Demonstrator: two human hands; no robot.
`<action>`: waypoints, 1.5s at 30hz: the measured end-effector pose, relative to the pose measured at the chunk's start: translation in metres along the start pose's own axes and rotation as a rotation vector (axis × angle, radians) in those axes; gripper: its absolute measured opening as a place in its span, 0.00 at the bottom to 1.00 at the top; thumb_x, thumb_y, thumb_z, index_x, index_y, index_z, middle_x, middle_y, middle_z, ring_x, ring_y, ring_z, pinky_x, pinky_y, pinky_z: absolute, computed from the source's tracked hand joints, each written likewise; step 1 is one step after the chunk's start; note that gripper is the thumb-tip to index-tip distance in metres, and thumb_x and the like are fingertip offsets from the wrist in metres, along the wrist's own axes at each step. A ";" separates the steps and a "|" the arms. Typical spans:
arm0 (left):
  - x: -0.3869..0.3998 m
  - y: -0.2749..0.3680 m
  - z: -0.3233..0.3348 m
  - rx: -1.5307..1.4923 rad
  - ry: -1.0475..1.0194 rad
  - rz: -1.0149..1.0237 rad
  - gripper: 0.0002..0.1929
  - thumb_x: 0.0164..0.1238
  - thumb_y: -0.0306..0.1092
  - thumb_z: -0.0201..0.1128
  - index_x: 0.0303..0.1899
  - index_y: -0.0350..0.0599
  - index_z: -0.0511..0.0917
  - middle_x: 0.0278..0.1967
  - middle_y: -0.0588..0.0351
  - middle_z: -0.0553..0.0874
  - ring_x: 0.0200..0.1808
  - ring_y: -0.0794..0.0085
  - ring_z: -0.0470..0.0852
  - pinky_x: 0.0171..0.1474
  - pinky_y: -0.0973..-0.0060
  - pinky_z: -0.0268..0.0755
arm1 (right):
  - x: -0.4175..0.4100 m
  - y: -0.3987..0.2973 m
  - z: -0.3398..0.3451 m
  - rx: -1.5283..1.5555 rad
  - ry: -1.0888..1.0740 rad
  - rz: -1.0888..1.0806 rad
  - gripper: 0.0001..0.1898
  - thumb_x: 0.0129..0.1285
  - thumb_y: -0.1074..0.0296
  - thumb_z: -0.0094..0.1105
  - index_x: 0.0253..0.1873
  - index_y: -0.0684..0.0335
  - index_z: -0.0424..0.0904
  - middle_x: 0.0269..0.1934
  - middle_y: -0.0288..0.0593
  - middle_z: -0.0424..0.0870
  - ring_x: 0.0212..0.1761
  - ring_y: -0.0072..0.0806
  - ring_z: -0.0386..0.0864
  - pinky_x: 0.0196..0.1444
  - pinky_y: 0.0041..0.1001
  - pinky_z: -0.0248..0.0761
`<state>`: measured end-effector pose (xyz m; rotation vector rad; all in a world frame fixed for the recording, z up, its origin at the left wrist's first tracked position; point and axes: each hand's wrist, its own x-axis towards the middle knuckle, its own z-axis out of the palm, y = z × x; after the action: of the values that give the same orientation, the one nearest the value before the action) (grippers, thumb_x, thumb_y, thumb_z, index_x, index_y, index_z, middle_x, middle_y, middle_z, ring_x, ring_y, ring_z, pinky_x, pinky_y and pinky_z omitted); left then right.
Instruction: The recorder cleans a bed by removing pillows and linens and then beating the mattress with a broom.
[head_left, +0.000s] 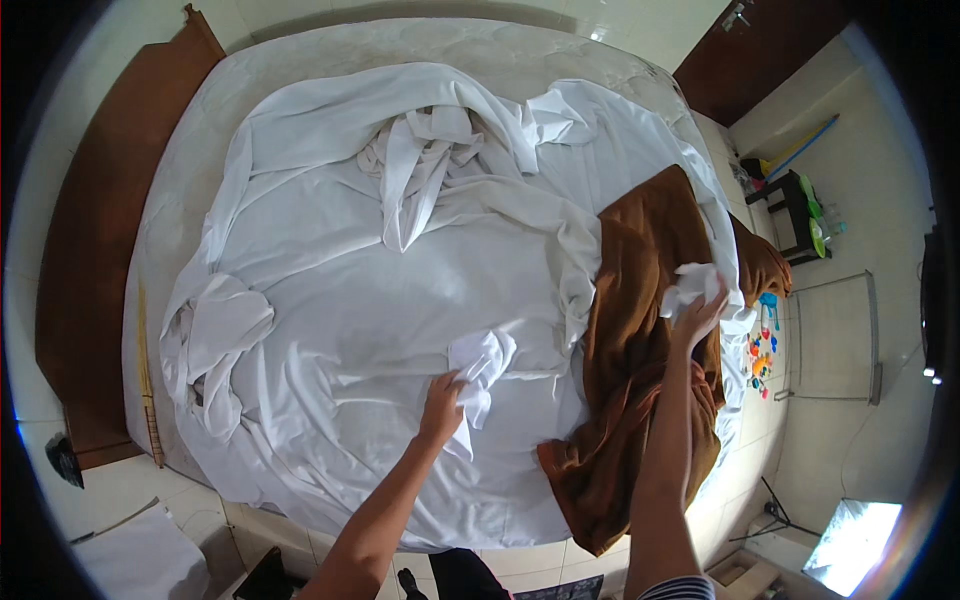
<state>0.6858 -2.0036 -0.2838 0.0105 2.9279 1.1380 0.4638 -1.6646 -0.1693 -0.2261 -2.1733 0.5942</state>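
Observation:
My left hand (442, 409) is closed on a bunched white cloth (489, 360), part of which hangs down over the white sheet. To the right, my right hand (702, 313) grips another crumpled white cloth (691, 287) above a brown blanket (637, 247). A rumpled white sheet (315, 300) covers much of the mattress (176, 172), whose bare quilted border shows at the left and far side. Folds of the sheet are heaped near the far middle and at the left. Whether the two held cloths are separate from the sheet is hard to tell.
A brown wooden headboard (105, 247) stands left, with a stick broom (148, 405) on the mattress beside it. On the floor at right lie small colourful toys (762, 364); farther back is a small black table (795, 217). A bright lamp (855, 544) stands at lower right, a brown door (750, 60) at upper right.

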 end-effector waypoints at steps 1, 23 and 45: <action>-0.007 0.005 -0.006 -0.044 -0.006 0.015 0.26 0.40 0.21 0.62 0.48 0.41 0.69 0.48 0.50 0.70 0.46 0.60 0.71 0.49 0.69 0.65 | -0.013 -0.011 -0.002 0.105 -0.008 -0.043 0.22 0.46 0.80 0.38 0.50 0.62 0.67 0.38 0.52 0.74 0.42 0.44 0.72 0.45 0.36 0.64; -0.166 -0.071 -0.074 -0.627 0.459 -0.946 0.36 0.53 0.45 0.62 0.56 0.28 0.56 0.47 0.39 0.72 0.48 0.62 0.73 0.49 0.73 0.64 | -0.257 -0.336 0.226 0.838 -0.963 0.575 0.22 0.47 0.49 0.61 0.30 0.67 0.74 0.22 0.44 0.78 0.23 0.34 0.76 0.28 0.31 0.68; -0.032 -0.056 -0.168 -0.163 0.561 -0.413 0.23 0.34 0.39 0.70 0.35 0.38 0.72 0.31 0.45 0.78 0.35 0.52 0.76 0.39 0.63 0.68 | -0.220 -0.249 0.052 0.640 -1.496 0.325 0.12 0.53 0.65 0.56 0.40 0.63 0.72 0.28 0.44 0.77 0.29 0.30 0.76 0.31 0.27 0.68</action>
<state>0.7173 -2.1584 -0.1975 -1.0166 3.0145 1.4783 0.5716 -1.9781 -0.2278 0.3633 -3.0995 2.0801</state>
